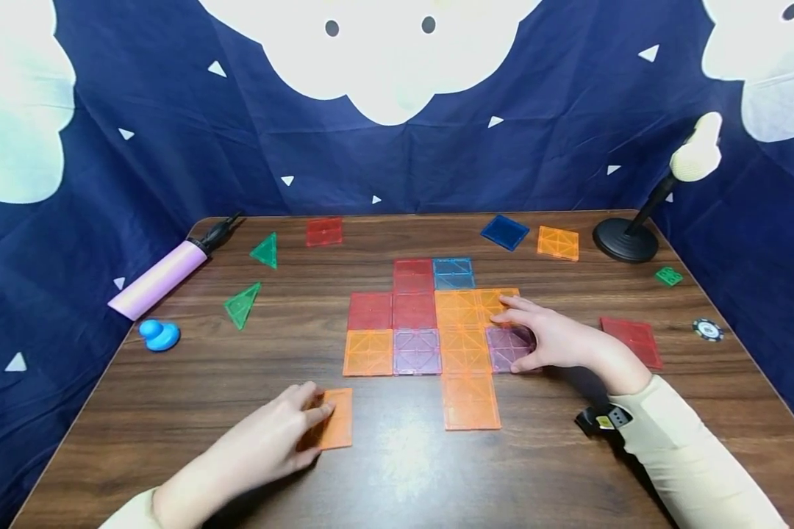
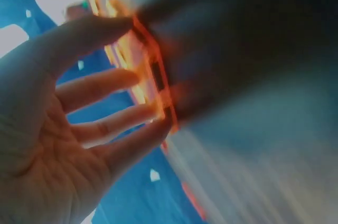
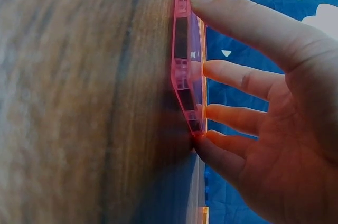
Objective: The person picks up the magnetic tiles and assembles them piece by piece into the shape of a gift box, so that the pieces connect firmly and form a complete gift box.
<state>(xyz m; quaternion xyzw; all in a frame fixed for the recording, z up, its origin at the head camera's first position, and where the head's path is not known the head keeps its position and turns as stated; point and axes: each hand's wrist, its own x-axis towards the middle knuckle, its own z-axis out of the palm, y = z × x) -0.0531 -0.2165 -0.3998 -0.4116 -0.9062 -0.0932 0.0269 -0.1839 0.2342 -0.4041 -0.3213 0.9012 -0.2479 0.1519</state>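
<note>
Flat translucent magnetic tiles form a joined patch mid-table: red tiles [image 1: 413, 294], orange tiles [image 1: 463, 349], a light purple tile [image 1: 417, 351] and a blue tile [image 1: 453, 273]. At its right side my right hand [image 1: 549, 336] holds a purple tile [image 1: 505, 349] by the edges, flat beside the orange ones. The right wrist view shows the thumb [image 3: 211, 5] and the little finger at opposite ends of that tile's rim [image 3: 181, 39]. Nearer me, apart from the patch, my left hand [image 1: 284, 430] grips an orange tile [image 1: 339, 419] between thumb and fingers, low over the wood.
Loose tiles lie around: green triangles [image 1: 242, 305], a red square [image 1: 324, 231], a dark blue square [image 1: 505, 232], an orange square [image 1: 559, 243] and a red tile [image 1: 631, 342]. Left are a purple cylinder [image 1: 162, 279] and a blue piece [image 1: 159, 335]; right, a black stand [image 1: 625, 240] and a poker chip [image 1: 708, 329].
</note>
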